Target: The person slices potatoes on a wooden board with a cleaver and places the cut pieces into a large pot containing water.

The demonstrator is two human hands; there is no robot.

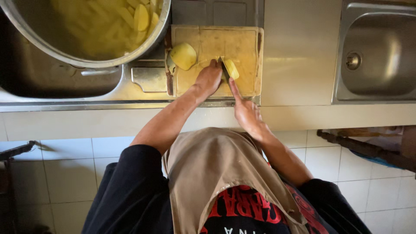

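Potato sliced on a cutting board [242, 43]

A potato piece [231, 68] is pinned by the left hand [209, 79], curled, while a knife [225, 71] is gripped in the right hand [245, 112], forefinger laid along it for control.

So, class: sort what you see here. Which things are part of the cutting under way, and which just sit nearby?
In use:
left hand
right hand
knife
potato piece
peeled potato half
cutting board
pot of cut potato

Nearby only:
empty sink
tiled floor
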